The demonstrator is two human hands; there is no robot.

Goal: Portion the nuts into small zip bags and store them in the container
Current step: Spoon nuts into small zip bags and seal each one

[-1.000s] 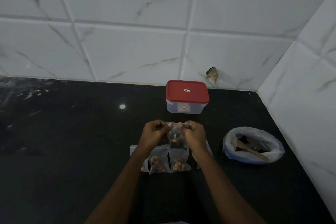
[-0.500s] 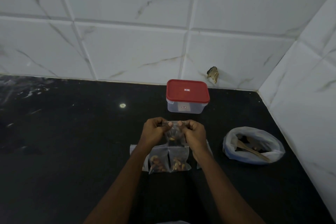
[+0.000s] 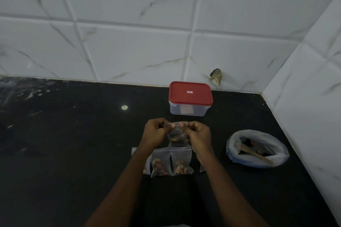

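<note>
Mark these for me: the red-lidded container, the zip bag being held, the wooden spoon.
container (image 3: 199, 96): head view, on the red lid's top face.
held zip bag (image 3: 176, 135): head view, on the clear body below the seal.
wooden spoon (image 3: 256, 154): head view, mid-handle, inside the white bag.

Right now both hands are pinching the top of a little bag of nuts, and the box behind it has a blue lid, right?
Not quite: the head view shows the lid on the box is red, not blue. The left hand and right hand do pinch the top of the little bag of nuts.
</note>
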